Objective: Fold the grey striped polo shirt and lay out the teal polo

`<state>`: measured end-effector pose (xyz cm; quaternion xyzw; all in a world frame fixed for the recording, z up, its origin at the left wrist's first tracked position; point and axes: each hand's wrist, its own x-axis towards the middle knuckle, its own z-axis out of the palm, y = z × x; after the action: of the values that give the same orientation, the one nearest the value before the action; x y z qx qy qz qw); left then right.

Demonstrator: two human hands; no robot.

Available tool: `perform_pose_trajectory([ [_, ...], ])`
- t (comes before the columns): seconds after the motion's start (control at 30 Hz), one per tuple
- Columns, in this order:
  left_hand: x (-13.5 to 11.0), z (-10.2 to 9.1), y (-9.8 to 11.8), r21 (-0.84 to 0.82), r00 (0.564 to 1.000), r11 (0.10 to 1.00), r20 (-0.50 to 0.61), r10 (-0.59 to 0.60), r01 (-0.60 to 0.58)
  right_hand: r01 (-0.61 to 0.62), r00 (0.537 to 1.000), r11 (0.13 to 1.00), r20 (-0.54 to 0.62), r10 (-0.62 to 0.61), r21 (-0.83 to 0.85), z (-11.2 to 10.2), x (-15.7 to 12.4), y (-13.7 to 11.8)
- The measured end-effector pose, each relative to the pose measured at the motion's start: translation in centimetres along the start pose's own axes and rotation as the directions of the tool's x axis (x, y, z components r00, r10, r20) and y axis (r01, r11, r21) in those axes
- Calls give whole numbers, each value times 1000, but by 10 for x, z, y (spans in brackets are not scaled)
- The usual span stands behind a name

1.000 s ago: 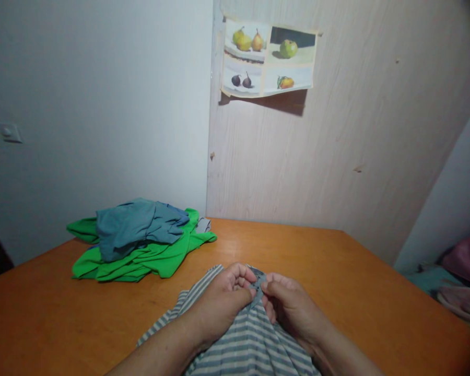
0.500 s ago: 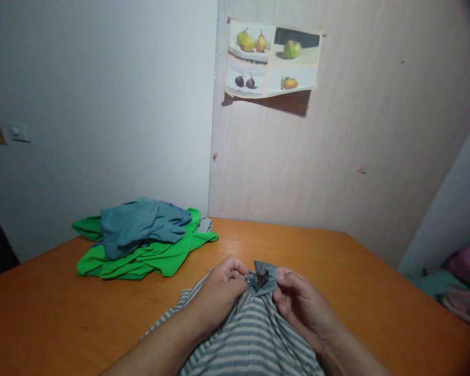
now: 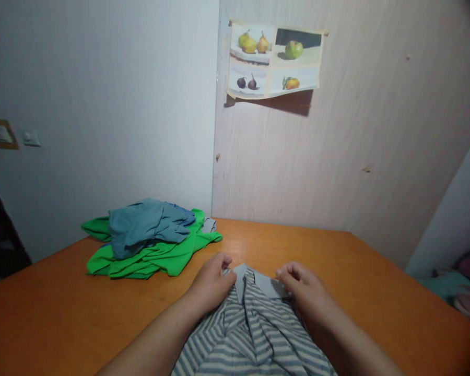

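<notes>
A grey-and-white striped shirt (image 3: 254, 334) lies bunched on the table in front of me, its plain grey collar (image 3: 267, 286) at the far end. My left hand (image 3: 215, 279) pinches the cloth at the collar's left side. On the other side, my right hand (image 3: 303, 287) has its fingers closed at the collar's right end. Folds run down the shirt between both hands, and its lower part passes out of the bottom of the view.
A loose heap at the table's back left has a blue-grey garment (image 3: 149, 227) over a bright green one (image 3: 168, 258). The orange table (image 3: 62, 313) meets the wall behind. A fruit picture sheet (image 3: 274, 62) hangs there. Cloth items (image 3: 446, 284) sit beyond the right edge.
My hands have moved apart, and the collar, gathered up with a dark patch showing before, is now spread wider. Folds have formed in the shirt below it. The view has shifted slightly left.
</notes>
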<state>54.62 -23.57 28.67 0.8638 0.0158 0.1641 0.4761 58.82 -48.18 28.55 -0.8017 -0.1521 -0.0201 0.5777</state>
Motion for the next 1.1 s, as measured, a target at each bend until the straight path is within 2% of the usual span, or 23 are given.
perform_pose_trajectory([
  [0.07, -1, -4, -3, 224, 997, 974, 71, 17, -33, 10, 999, 986, 54, -1, -164, -2, 1, 10],
  [0.13, -4, -6, -2, 382, 992, 923, 123, -3, -44, 12, 994, 948, 107, 23, -317, -5, 1, 16],
  [0.27, -8, -8, 1, 492, 992, 869, 127, -2, -61, 81, 980, 837, 196, 32, -542, -11, -1, 17],
  [0.47, -1, -12, 1, 438, 993, 899, 119, -21, -33, 86, 985, 716, 166, 41, -692, -14, -5, 12],
  [0.53, 6, -17, 0, 334, 999, 942, 43, 25, -38, 82, 987, 695, 153, 41, -714, -16, -3, 14],
  [0.63, 15, -23, -3, 63, 993, 997, -106, 50, -44, 63, 991, 691, 128, 43, -720, -16, -1, 17],
  [0.7, 19, -26, -4, -125, 989, 992, -150, -17, -2, 51, 991, 722, 123, 47, -690, -13, 1, 19],
  [0.77, 21, -27, -6, -274, 984, 960, -147, -102, 58, 56, 986, 782, 156, 53, -621, -11, 3, 22],
  [0.87, 23, -31, -7, -411, 977, 905, -121, -174, 110, 68, 981, 855, 192, 38, -514, -10, 10, 28],
  [0.93, 24, -36, -8, -459, 974, 881, -123, -189, 113, 52, 994, 913, 111, -7, -405, -15, 16, 31],
  [1.0, 27, -44, -10, -475, 971, 874, -144, -190, 100, -2, 999, 983, -36, -5, -182, -24, 23, 32],
  [1.03, 28, -48, -12, -467, 967, 880, -167, -191, 93, -47, 993, 998, -109, 42, -41, -29, 25, 31],
  [1.1, 31, -56, -15, -434, 954, 897, -226, -198, 83, -134, 961, 967, -207, 180, 218, -38, 29, 29],
])
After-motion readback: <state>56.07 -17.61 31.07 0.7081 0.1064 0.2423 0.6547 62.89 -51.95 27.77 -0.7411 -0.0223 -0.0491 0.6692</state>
